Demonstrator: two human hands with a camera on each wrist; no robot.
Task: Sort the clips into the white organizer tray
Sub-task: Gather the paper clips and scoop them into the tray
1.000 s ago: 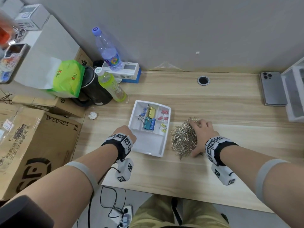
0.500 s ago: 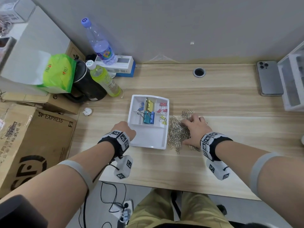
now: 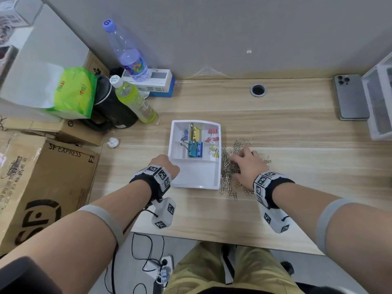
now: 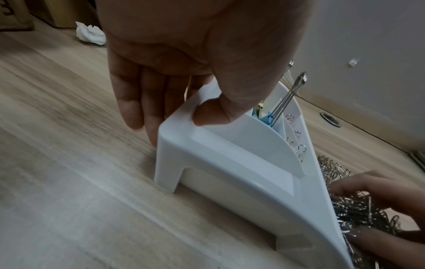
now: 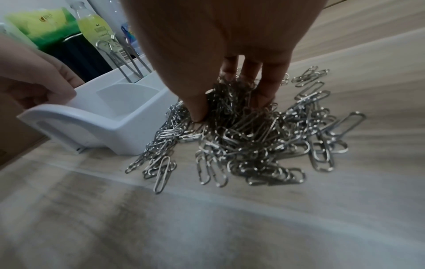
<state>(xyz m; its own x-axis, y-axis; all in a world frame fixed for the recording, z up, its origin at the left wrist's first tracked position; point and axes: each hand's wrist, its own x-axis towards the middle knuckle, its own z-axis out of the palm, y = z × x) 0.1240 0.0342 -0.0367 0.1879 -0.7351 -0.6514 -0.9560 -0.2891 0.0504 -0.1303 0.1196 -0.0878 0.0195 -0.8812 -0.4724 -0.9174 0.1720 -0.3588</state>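
Wood-grain desk (image 3: 275, 128) against a grey wall carries the tray (image 3: 216, 183), a white organizer with small compartments at its far end and 1 long compartment at its near end. Blue, yellow, red and small yellow binder clips (image 3: 194, 148) sit in the far compartments. Paper clips (image 5: 241, 136) lie in a silver heap on the desk, touching the tray's right wall.

Left hand (image 4: 184, 54) grips the tray's near-left corner: thumb hooked over the rim inside, fingers (image 4: 138, 102) straight down the outer wall. Right hand (image 3: 249, 166) rests on the heap just right of the tray, its thumb and fingers (image 5: 264, 91) curled down into the paper clips and closing on a bunch (how many it has is hidden).

Left of the tray stand a green bottle (image 3: 135, 100), a clear bottle (image 3: 127, 52), a black kettle (image 3: 112, 111) and cardboard boxes (image 3: 42, 177). A crumpled tissue (image 3: 112, 142) lies near the tray's left side. Far right of the tray lies a phone (image 3: 351, 98).
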